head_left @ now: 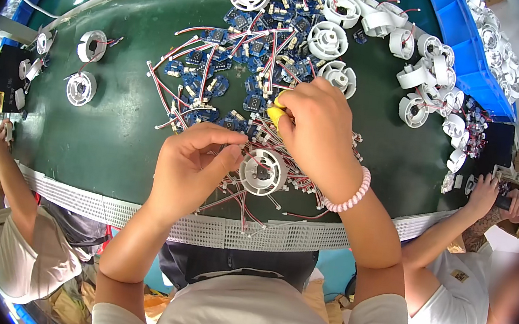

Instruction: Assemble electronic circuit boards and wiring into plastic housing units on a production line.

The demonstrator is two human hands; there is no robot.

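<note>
Near the front of the green table, a white round plastic housing point(263, 172) with a dark centre lies over a pile of loose wires. My left hand point(195, 166) is just to its left, thumb and forefinger pinched around a thin wire that runs from the housing. Yellow covers point(277, 108) sit on fingertips of my right hand point(320, 125), which is curled closed above the near edge of the blue circuit boards point(255, 102). Whatever its fingertips hold is hidden behind the hand. Red, white and black connector wires point(302, 176) spread beneath both hands.
More white housings point(328, 40) stand beyond the boards and at right. Two housings point(81, 88) sit at left. Blue bins point(474, 71) line the right side. A white perforated strip point(270, 237) edges the table. Co-workers' hands point(483, 195) are at both sides.
</note>
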